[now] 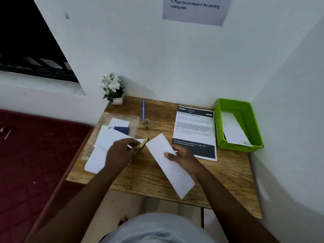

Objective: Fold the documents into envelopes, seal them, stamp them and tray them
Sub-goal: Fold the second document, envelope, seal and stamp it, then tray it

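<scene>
My right hand (182, 159) grips a long white envelope (177, 176) by its right edge, thumb on top, holding it slanted over the middle of the wooden desk (228, 174). My left hand (121, 153) holds a yellow-green glue stick (144, 142) just left of the envelope's upper end. A printed document (195, 127) lies flat to the right. The green tray (257, 130) at the far right holds one white envelope (234, 130).
Loose white envelopes (98, 158) and a dark blue booklet (121, 131) lie on a clear plastic sleeve at the desk's left. A blue pen (143, 109), a small glass jar (145, 123) and a potted white flower (113, 88) stand toward the back. A red mattress (35, 163) borders the left.
</scene>
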